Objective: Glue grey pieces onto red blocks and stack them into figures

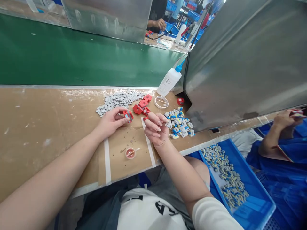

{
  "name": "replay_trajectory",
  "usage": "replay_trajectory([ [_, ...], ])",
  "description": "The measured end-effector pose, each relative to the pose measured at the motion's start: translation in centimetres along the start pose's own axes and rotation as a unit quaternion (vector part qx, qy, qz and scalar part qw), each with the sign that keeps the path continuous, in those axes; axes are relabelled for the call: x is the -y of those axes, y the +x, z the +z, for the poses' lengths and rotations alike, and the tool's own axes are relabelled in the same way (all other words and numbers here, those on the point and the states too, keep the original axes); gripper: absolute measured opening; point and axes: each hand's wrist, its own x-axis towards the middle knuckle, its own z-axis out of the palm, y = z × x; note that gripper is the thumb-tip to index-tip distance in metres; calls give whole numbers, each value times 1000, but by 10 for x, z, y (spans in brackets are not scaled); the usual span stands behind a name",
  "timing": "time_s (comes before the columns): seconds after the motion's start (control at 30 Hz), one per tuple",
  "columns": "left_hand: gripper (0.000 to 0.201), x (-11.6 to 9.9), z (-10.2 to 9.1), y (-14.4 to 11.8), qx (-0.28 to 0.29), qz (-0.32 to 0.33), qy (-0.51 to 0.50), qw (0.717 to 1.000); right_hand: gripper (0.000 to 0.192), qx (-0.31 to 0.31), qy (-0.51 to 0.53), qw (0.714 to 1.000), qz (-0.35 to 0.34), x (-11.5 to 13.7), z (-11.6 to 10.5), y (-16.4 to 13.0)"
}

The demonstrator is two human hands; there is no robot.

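Centrally in the frame, the left hand (112, 123) grips a red block (128, 115) between thumb and fingertips, holding it just above the brown worktable (48, 134). Just right of it, the right hand (156, 127) is curled with its fingers bent inward — whether anything small sits inside that curl cannot be told. Between and above the two hands lies a loose cluster of red blocks (142, 107), and further up-left a heap of grey pieces (118, 99) spreads across the table. Right of the right hand sits a pile of blue-and-white pieces (179, 123), nearly touching its fingertips. Below the hands, near the table edge, a small red cup (130, 153) holds a white stick. A clear ring-shaped lid (161, 102) and a white squeeze bottle (170, 80) with a blue nozzle lie upper right of centre — beside a large grey metal housing (240, 57). At lower right a blue tray (254, 204) holds more grey pieces, and another person's arm (275, 137) shows at the right edge.
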Motion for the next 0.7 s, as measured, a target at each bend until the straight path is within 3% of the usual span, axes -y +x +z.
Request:
replay_trajectory([
  [0.13,58,0,0,0,3,5,-3,1000,37,-1,-57,998,-11,1,-1,0],
  [0.27,55,-1,1,0,1,9,1,1000,55,-54,-205,977,-19,-2,-2,3],
  [0.33,54,-1,2,0,4,8,-6,1000,51,-111,-316,942,-34,-7,-3,6],
  [0.43,54,-1,2,0,13,8,-26,1000,42,-199,-489,845,-80,-16,-4,10],
  [0.53,54,-1,2,-1,15,9,-35,999,38,-214,-590,768,-128,-20,-3,10],
  [0.7,56,-2,4,-1,7,4,-39,999,33,-156,-648,733,-137,-22,-6,8],
])
